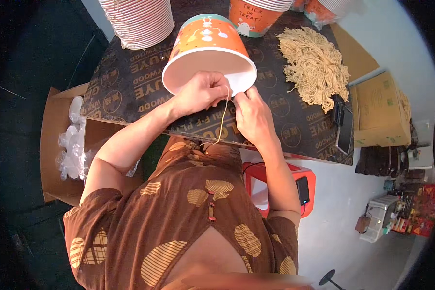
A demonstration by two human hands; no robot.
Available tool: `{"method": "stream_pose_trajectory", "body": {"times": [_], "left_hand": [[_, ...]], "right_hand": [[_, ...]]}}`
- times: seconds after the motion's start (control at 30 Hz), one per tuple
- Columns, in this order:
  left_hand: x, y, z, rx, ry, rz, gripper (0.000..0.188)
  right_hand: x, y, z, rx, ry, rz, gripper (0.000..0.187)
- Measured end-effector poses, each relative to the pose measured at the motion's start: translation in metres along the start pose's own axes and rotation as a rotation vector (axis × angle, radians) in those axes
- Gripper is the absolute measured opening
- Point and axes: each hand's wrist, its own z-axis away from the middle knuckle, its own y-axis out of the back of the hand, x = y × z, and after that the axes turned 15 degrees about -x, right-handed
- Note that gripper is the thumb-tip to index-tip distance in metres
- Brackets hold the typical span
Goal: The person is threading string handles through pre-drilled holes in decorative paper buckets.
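Observation:
An orange paper bucket (210, 42) with a white inside and printed figures lies tilted on the dark printed tabletop (145, 92), its mouth facing me. At the near part of the rim, my left hand (203, 92) is closed, its thumb and finger pinching a thin beige cord (222, 123). The cord hangs from there past the table edge toward my lap. My right hand (254, 115) grips the rim just to the right, fingertips pressed together at the wall. Whether the cord passes through the bucket wall is hidden by my fingers.
A heap of beige cords (314, 65) lies at right, by a black phone (344, 128). Stacked white-rimmed buckets (140, 21) and orange buckets (256, 17) stand behind. A carton (53, 145) holds clear plastic pieces at left; another carton (379, 113) and a red stool (307, 176) are right.

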Motion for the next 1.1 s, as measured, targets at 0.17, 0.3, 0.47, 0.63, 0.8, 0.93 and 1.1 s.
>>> {"method": "stream_pose_trajectory", "body": {"times": [0.17, 0.3, 0.47, 0.63, 0.8, 0.93, 1.1], "left_hand": [[-0.001, -0.006, -0.003, 0.035, 0.090, -0.187, 0.012], [-0.020, -0.008, -0.005, 0.084, -0.099, -0.385, 0.007], [-0.008, -0.018, -0.003, 0.075, -0.088, -0.666, 0.009], [-0.020, -0.022, -0.005, 0.134, -0.113, -0.867, 0.010], [-0.009, -0.017, -0.004, 0.121, -0.172, -0.782, 0.006], [-0.008, -0.011, -0.004, 0.114, -0.138, -0.588, 0.010], [-0.013, 0.003, -0.009, 0.032, 0.035, -0.089, 0.011]], "right_hand": [[0.004, -0.005, -0.001, 0.106, -0.005, -0.093, 0.010], [-0.012, 0.007, -0.003, -0.147, -0.323, -0.721, 0.007], [-0.012, 0.007, -0.004, -0.107, -0.411, -1.243, 0.018], [-0.006, 0.005, -0.004, -0.177, -0.380, -1.291, 0.021], [-0.006, 0.013, 0.000, -0.140, -0.343, -1.577, 0.022], [-0.009, 0.015, 0.003, -0.089, -0.454, -1.631, 0.018], [-0.001, -0.010, 0.006, 0.066, -0.285, -0.772, 0.011]]}}
